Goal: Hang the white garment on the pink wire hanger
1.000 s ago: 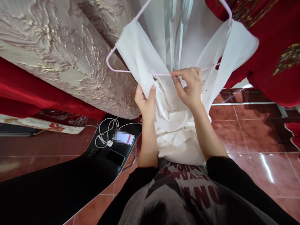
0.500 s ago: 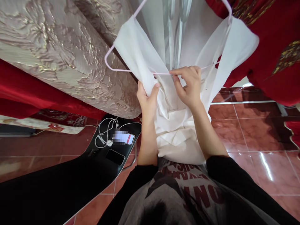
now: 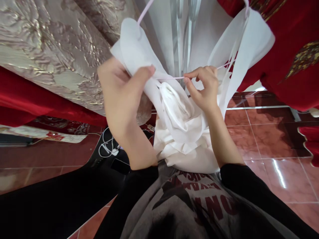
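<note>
A white garment hangs on a pale pink hanger in front of me, bunched up low against my chest. My left hand is raised and closed on the garment's left shoulder fabric, near the hanger's left end. My right hand pinches the hanger's thin bottom bar together with a fold of the white cloth. The hanger's upper arms run out of the frame at the top.
A beige embossed fabric hangs at upper left, red embroidered cloth at upper right. A black chair at lower left carries a white cable. Glossy red floor tiles lie to the right.
My left hand has gone up and to the left, pulling the white fabric over the hanger's left end. The garment bunched higher. My right hand stayed on the bottom bar.
</note>
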A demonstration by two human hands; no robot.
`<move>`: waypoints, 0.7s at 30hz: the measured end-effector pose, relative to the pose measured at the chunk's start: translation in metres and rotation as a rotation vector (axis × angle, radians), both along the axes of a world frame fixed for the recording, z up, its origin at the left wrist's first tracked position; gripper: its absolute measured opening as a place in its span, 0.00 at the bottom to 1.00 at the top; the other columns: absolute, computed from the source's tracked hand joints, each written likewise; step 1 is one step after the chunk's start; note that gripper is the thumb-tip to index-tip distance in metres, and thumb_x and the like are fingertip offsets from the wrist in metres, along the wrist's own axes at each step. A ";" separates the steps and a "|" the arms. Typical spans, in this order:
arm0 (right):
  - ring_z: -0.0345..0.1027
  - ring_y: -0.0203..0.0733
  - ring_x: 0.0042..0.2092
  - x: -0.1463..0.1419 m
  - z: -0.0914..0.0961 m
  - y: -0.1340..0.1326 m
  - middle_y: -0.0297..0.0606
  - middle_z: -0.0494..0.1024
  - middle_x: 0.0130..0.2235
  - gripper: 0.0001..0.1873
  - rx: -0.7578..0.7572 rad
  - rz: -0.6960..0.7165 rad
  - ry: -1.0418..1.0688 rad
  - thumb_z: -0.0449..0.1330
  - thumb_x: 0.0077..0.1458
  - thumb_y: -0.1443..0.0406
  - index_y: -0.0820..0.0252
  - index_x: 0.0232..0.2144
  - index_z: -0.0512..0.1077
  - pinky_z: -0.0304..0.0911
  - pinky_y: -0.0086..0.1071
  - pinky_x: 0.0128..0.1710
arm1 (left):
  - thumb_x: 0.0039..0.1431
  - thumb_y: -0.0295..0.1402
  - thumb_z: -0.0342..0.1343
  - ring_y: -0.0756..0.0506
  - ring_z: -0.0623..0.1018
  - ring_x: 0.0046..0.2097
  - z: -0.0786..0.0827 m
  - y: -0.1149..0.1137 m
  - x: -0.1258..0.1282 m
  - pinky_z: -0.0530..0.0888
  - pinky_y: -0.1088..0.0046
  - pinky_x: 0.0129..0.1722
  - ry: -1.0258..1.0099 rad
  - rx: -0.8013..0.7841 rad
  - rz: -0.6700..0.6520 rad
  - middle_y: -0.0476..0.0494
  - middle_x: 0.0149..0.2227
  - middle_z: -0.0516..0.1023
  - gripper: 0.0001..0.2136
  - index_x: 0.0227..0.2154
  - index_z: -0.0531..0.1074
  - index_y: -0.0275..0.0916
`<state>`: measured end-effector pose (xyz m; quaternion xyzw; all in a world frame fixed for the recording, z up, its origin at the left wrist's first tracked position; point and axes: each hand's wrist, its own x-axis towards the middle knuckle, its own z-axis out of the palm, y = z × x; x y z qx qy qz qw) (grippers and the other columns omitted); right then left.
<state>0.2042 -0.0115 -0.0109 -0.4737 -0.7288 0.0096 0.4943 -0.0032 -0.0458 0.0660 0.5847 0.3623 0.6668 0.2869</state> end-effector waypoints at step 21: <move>0.65 0.39 0.41 -0.003 -0.009 0.004 0.36 0.75 0.38 0.15 0.048 0.089 -0.067 0.47 0.67 0.57 0.51 0.43 0.72 0.61 0.46 0.54 | 0.76 0.30 0.42 0.57 0.57 0.20 -0.067 0.023 -0.006 0.59 0.79 0.18 -0.742 -0.273 -0.069 0.48 0.52 0.78 0.13 0.56 0.66 0.47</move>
